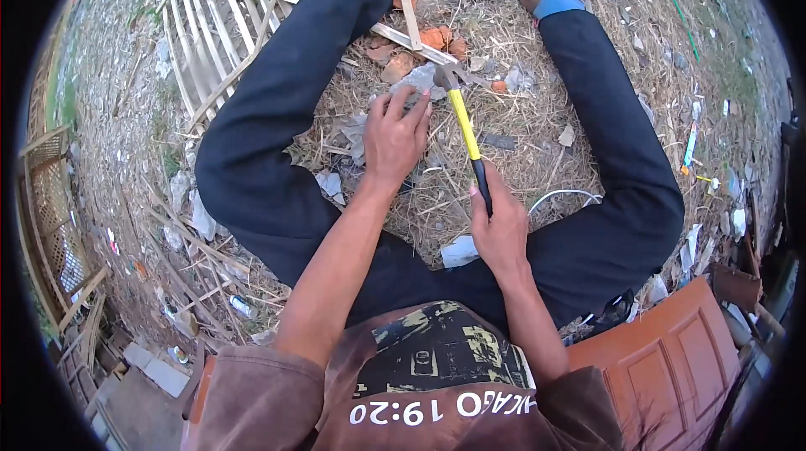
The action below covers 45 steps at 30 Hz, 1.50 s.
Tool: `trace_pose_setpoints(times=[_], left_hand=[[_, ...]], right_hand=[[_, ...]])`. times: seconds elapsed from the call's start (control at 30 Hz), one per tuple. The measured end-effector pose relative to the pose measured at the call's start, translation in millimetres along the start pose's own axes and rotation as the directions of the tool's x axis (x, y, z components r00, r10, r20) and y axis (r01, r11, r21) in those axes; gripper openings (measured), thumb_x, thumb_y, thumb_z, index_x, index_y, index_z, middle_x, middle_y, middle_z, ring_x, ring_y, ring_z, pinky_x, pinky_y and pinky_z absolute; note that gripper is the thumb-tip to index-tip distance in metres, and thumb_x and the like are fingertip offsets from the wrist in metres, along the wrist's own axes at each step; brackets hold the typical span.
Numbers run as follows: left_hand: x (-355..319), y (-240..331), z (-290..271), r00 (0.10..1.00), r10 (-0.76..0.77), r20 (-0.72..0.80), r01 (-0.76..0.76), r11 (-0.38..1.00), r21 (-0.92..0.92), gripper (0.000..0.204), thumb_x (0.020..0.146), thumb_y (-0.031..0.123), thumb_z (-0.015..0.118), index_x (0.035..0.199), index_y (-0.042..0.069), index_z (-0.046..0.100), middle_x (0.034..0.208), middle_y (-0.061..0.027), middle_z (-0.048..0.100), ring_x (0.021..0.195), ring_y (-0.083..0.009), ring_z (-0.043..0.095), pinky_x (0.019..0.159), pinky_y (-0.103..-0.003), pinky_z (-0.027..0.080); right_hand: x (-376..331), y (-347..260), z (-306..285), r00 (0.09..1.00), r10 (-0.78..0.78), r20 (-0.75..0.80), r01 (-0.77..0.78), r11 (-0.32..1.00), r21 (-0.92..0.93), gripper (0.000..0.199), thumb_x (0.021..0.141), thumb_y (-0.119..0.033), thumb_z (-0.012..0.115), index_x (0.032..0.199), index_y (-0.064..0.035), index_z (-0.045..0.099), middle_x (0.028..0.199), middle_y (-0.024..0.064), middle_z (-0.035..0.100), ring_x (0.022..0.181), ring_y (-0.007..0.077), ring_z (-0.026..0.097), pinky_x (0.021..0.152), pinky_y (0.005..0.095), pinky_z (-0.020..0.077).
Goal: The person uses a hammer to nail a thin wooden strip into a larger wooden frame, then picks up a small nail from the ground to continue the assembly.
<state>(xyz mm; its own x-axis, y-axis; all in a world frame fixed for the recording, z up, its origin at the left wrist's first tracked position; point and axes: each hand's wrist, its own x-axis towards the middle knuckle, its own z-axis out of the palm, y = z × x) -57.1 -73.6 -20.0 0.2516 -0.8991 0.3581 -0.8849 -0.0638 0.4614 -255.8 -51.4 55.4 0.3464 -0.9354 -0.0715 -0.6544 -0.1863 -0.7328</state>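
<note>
Left hand [393, 136]: fingers curled, tips pressed down on a grey stone [417, 81] lying on dry straw between the legs. Right hand [499, 228]: fingers wrapped tight around the black grip of a hammer [463, 123]; its yellow shaft slants up and left, and the metal head sits at the stone's right edge, just beside the left fingertips. Broken orange brick pieces [435, 38] lie just beyond the stone. A bamboo lattice [220, 23] lies under the left leg.

A pale split-bamboo lattice panel [220, 27] lay on dry straw-littered ground [537, 128], near broken orange clay shards [437, 38] and an orange panelled wooden door [672, 359].
</note>
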Motion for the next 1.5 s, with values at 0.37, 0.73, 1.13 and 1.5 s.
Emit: trace_pose_setpoints(times=[0.37,0.73,1.13,1.5], left_hand=[[1.3,-0.8,1.2,0.999,0.029,-0.032,-0.029,0.999,0.014,0.021,0.083,0.012,0.073,0.103,0.009,0.076,0.112,-0.0065,0.065,0.098,-0.0285,0.058,0.082,-0.038,0.051],[-2.4,-1.2,0.1,1.000,0.008,-0.016,-0.008,1.000,0.018,0.020,0.082,0.014,0.073,0.101,0.009,0.076,0.113,-0.0071,0.065,0.098,-0.0289,0.059,0.082,-0.038,0.052],[-3.3,-2.5,3.5,1.000,-0.006,-0.005,0.006,1.000,0.004,0.024,0.081,0.013,0.074,0.105,0.011,0.076,0.114,-0.0056,0.065,0.099,-0.0288,0.058,0.083,-0.037,0.052],[-4.0,-2.9,3.8,0.999,0.000,-0.036,0.001,1.000,0.020,0.025,0.081,0.014,0.074,0.106,0.013,0.076,0.114,-0.0038,0.064,0.100,-0.0275,0.057,0.082,-0.036,0.053]], right_hand=[[11.4,-13.6,-1.5,0.984,-0.155,-0.090,0.147,0.985,-0.090,0.043,0.092,-0.010,0.062,0.134,-0.0078,0.055,0.086,0.0180,0.068,0.069,0.0364,0.068,0.058,0.0451,0.0533],[9.1,-8.9,-0.9,0.982,-0.177,-0.071,0.168,0.980,-0.109,0.046,0.092,-0.009,0.063,0.136,-0.0077,0.053,0.084,0.0176,0.067,0.067,0.0356,0.067,0.055,0.0441,0.0516],[1.6,11.5,2.7,0.997,0.027,0.072,-0.019,0.995,-0.101,0.041,0.094,-0.008,0.060,0.134,-0.0039,0.054,0.089,0.0219,0.068,0.077,0.0386,0.069,0.065,0.0454,0.0525],[1.6,12.9,6.8,0.997,-0.070,-0.017,0.068,0.995,-0.071,0.041,0.094,-0.006,0.059,0.135,-0.0008,0.053,0.100,0.0240,0.069,0.086,0.0391,0.070,0.073,0.0433,0.0540]])
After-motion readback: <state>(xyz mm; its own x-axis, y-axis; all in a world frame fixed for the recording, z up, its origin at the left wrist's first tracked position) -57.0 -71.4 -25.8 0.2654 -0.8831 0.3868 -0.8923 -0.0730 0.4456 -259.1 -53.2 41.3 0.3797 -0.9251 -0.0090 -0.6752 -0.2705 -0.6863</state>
